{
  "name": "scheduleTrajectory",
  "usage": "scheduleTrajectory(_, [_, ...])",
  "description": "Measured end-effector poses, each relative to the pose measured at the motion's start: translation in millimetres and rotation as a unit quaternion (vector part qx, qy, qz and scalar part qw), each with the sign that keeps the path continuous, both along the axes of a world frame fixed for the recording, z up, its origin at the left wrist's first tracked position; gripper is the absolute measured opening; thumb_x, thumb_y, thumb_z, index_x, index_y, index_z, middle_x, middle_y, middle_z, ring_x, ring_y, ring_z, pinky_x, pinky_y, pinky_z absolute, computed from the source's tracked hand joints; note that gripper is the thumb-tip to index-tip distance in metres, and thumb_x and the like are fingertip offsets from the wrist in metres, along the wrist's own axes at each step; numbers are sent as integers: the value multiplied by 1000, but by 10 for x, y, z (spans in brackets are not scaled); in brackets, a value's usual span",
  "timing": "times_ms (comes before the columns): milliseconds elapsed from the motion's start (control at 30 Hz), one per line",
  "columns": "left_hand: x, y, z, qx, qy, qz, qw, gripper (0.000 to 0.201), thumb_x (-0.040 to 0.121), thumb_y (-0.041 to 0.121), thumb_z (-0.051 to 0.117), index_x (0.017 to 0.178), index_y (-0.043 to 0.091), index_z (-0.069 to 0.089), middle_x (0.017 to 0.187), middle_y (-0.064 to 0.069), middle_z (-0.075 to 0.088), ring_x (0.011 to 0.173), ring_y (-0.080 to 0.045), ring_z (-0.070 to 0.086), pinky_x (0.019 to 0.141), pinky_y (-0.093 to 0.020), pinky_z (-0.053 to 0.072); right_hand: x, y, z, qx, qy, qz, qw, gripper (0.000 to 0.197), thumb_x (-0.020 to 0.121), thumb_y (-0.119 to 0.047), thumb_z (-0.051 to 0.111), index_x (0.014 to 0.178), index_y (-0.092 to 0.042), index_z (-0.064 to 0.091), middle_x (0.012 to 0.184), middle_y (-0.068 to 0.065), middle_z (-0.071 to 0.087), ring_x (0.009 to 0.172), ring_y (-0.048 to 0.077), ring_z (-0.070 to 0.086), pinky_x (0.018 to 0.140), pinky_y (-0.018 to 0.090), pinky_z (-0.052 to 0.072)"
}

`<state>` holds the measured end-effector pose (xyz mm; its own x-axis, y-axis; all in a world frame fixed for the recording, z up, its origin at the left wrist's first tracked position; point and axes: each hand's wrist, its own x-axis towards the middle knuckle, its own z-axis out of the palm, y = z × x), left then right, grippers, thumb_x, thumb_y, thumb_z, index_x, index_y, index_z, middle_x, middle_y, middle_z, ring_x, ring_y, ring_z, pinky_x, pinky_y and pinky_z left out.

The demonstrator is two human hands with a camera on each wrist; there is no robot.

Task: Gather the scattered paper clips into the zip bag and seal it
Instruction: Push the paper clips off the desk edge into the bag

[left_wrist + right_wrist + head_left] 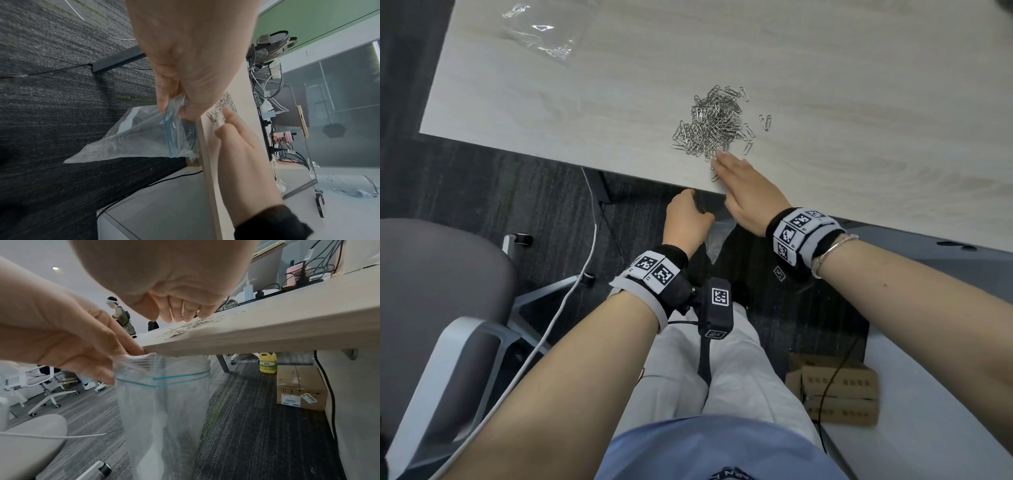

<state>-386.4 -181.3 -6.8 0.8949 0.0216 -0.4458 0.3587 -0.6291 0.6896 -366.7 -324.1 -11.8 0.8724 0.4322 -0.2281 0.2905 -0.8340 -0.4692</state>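
The paper clips lie in a loose silver heap on my table, just above the middle of the head view, with a few strays at the heap's right edge and two or three more trailing down toward the table's near edge. The zip bag hangs below that edge, clear plastic with a blue-green zip line, its mouth held open and pressed against the table's rim — from the right wrist view it hangs straight down in the centre of the frame. My left hand pinches the bag's top between thumb and curled fingers, right at the rim. My right hand rests flat on the table top just beside it, fingers straight and close together, fingertips touching the lowest clips of the heap. In the upper left of the head view a second piece of crumpled clear plastic lies on the table, well apart from the clips.
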Motion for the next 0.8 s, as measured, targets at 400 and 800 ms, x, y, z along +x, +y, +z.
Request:
scheduleTrajectory(400, [1, 2, 11, -8, 1, -3, 1000, 7, 83, 7, 59, 88, 7, 55, 77, 2, 54, 78, -15, 52, 57, -15, 33, -467, -123, 11, 56, 31, 43, 997, 50, 92, -12, 40, 142, -9, 35, 148, 11, 37, 140, 21, 29, 116, 23, 4])
scheduleTrajectory(800, [16, 0, 80, 1, 13, 0, 1000, 24, 83, 4, 58, 107, -2, 59, 92, -2, 55, 86, -14, 51, 71, -21, 36, 655, -375, -36, -2, 83, -240, 967, 61, 98, -28, 29, 149, -10, 0, 158, 13, -4, 146, 25, -5, 118, 41, -4])
